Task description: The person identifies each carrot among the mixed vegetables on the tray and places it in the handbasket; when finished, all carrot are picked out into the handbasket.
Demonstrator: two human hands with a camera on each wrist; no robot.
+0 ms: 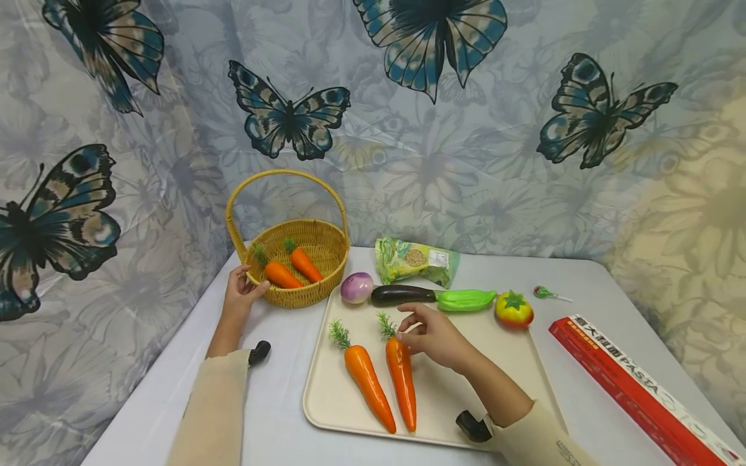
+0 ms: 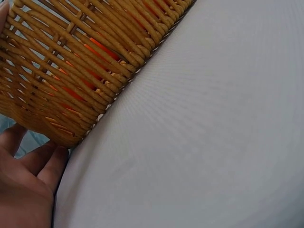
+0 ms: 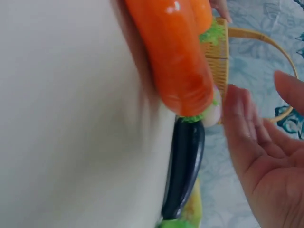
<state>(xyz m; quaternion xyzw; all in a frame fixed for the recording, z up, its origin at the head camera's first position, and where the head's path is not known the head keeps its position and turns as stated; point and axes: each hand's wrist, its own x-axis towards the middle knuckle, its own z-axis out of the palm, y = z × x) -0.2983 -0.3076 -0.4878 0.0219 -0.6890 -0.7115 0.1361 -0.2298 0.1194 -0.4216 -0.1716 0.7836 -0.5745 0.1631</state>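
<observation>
While your right hand [image 1: 434, 338], thumb and fingers parted, hovers by the rightmost carrot [image 1: 401, 382] on the tray [image 1: 466, 382], a leaf-only grip risks slipping; your left hand [image 1: 237, 301], spread against the basket [image 1: 300, 297], could tip it.

two carrots [image 1: 370, 387] lie side by side on a tray [image 1: 329, 388] before an eggplant [image 1: 402, 296], with a packet [image 1: 416, 260] behind, a basket [image 1: 297, 298] holding two more carrots [image 1: 282, 276] at left and a pasta box [image 1: 641, 393] at right.

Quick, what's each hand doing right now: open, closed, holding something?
Left hand: holding the side of the basket.
Right hand: open, holding nothing, near a carrot.
</observation>
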